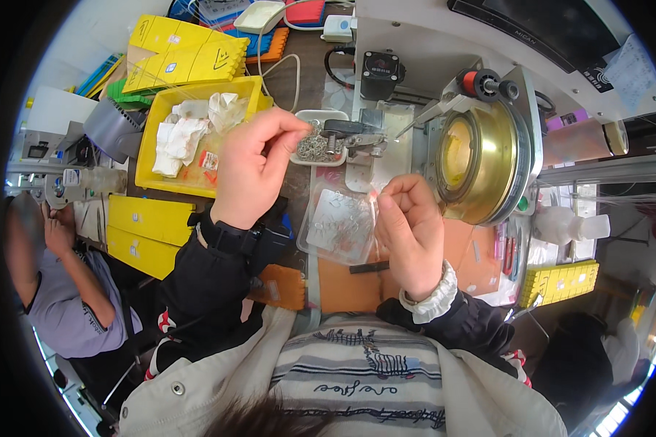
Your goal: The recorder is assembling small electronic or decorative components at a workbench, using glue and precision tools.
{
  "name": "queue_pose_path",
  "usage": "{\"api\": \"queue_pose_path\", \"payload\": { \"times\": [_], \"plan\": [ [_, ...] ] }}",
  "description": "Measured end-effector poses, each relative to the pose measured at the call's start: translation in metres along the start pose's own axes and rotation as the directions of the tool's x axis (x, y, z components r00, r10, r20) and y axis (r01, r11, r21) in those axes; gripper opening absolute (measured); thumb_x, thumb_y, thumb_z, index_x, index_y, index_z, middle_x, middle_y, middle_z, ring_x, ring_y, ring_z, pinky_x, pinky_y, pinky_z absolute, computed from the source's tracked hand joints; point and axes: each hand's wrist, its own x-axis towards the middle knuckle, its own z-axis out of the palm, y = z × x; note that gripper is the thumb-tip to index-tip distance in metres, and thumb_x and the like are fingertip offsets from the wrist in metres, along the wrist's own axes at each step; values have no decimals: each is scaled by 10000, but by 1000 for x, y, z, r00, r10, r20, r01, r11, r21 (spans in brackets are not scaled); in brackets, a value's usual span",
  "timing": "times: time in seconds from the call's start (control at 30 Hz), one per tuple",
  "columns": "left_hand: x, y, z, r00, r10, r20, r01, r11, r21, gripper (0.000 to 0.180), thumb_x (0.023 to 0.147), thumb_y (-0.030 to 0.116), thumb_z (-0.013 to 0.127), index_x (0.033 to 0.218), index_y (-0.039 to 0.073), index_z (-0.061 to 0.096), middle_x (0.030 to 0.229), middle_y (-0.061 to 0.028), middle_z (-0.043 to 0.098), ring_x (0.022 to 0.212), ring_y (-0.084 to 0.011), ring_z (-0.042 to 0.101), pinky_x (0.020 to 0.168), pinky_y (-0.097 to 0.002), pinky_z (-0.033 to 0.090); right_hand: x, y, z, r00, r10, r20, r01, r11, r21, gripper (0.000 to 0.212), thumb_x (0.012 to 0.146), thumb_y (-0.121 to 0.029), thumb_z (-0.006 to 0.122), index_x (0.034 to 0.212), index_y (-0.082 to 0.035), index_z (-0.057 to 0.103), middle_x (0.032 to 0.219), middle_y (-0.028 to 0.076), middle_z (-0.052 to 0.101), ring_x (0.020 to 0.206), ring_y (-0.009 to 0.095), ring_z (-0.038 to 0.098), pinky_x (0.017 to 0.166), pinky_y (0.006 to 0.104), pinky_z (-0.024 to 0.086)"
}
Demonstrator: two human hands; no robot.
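The left hand point(251, 167) has a narrow, pinched grip near one white dish point(315, 164) of tangled, shiny metal bits point(315, 148); the right hand point(418, 237) pinches likewise beside one clear plastic tray point(357, 252). I cannot tell what either holds. One smooth, round, brass-coloured drum point(481, 160) stands rightward.

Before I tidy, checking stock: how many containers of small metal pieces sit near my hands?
2: the white tray right of your left hand, and the clear tub left of your right hand. Others may be hidden.
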Motion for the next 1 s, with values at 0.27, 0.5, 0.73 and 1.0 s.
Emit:
{"api": "queue_pose_path", "payload": {
  "times": [0.27,0.5,0.73,1.0],
  "plan": [
    [0,-2,7,996,91,20,-93,970,223,76,871,-49,589,922,-16,634,791,-80,622,709,-162,602,649,-262,459,-3,3,0,1000,-10,6,10,1000,-20,118,989,-95,546,1053,-17,486,796,-29,527,675,12,403,587,179,324],
    [-2,-13,15,987,108,120,-135,959,249,71,818,26,654,878,10,618,795,-138,610,778,-345,607,678,-381,478,2,5,9,999,49,-18,-40,937,348,77,1013,-123,505,1015,-46,499,716,-42,444,537,29,335,496,211,282],
    [44,27,-12,978,148,147,-179,957,227,321,834,30,632,1154,21,663,1149,-129,656,1050,-278,624,911,-353,476,41,4,19,949,221,-224,-58,823,566,150,999,-216,566,1099,-104,565,703,-65,370,574,39,303,499,204,247],
    [95,36,27,759,284,586,-340,940,-15,189,806,40,675,989,-1,700,985,-116,689,911,-253,655,821,-334,499,58,0,28,947,206,-245,-6,777,629,120,999,-221,554,1082,-136,569,791,-73,424,617,45,342,519,206,267]
  ]
}}
